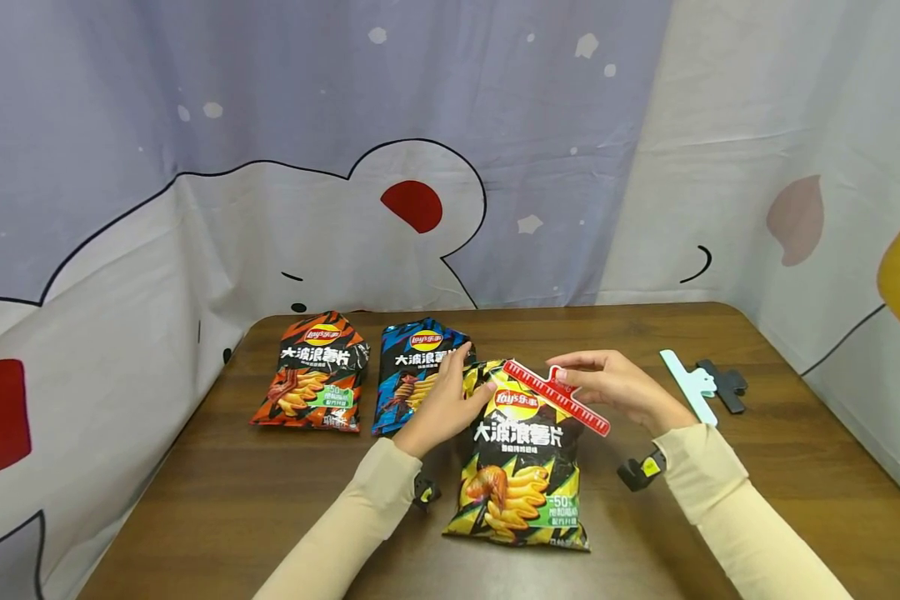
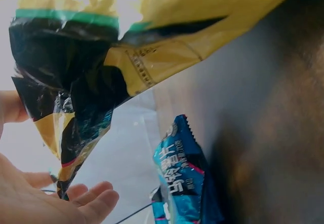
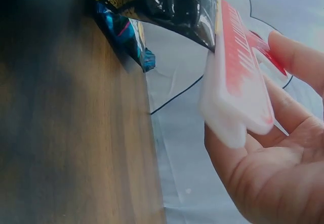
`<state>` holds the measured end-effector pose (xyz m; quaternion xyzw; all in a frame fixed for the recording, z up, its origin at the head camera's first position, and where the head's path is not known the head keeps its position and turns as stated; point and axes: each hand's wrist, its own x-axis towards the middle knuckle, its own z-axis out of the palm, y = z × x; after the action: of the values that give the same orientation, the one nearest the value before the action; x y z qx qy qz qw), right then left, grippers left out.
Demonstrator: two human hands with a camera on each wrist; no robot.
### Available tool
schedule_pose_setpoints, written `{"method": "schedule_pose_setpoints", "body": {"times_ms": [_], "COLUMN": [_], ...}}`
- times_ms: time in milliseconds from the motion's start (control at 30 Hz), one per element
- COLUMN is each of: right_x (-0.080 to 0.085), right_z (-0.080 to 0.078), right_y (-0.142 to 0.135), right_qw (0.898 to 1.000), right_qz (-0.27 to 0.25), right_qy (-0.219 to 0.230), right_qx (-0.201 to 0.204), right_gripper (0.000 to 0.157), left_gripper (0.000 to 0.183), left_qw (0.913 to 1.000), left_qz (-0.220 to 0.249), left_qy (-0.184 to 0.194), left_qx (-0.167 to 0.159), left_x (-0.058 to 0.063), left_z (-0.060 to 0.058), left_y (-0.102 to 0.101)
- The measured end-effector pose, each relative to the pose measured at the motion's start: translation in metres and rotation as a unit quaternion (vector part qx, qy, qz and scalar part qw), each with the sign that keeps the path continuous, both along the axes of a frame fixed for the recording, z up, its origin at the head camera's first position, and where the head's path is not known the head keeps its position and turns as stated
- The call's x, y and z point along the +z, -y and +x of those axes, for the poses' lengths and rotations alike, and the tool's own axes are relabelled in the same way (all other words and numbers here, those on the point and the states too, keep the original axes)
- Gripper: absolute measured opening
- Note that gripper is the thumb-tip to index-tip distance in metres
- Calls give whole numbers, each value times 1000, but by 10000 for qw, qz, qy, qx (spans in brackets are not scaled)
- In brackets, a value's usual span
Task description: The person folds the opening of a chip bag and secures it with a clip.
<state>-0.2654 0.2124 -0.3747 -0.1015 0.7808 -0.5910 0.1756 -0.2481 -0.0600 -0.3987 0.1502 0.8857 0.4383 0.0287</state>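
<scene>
A black and yellow Lay's chip bag (image 1: 521,467) lies in front of me, its top edge away from me. My right hand (image 1: 618,385) pinches the handle of a red and white bag clip (image 1: 558,398), which lies slantwise along the bag's top right. In the right wrist view the clip (image 3: 238,77) meets the dark upper edge of the bag (image 3: 177,11). My left hand (image 1: 442,404) is at the top left corner, fingers extended. The left wrist view shows the bag's folded corner (image 2: 76,143) hanging between thumb and fingers, its tip by the fingers.
An orange chip bag (image 1: 311,375) and a blue chip bag (image 1: 408,358) lie at the back left of the wooden table (image 1: 255,500). To the right are a pale mint clip (image 1: 690,387) and a black clip (image 1: 726,385). A patterned curtain (image 1: 540,208) hangs behind.
</scene>
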Motion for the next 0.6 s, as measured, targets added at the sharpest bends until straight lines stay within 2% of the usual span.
{"method": "schedule_pose_setpoints", "body": {"times_ms": [233, 600], "right_x": [-3, -7], "right_z": [-1, -1], "right_y": [0, -2], "right_qw": [9998, 9977], "right_qz": [-178, -430], "right_qy": [27, 228], "right_qx": [-94, -472], "right_gripper": [54, 54], "left_gripper": [92, 94], "left_qw": [9990, 9904], "left_qz": [349, 890], "left_qy": [105, 976], "left_qx": [268, 402], "left_x": [-7, -16], "left_z": [-1, -2], "left_y": [-3, -5]}}
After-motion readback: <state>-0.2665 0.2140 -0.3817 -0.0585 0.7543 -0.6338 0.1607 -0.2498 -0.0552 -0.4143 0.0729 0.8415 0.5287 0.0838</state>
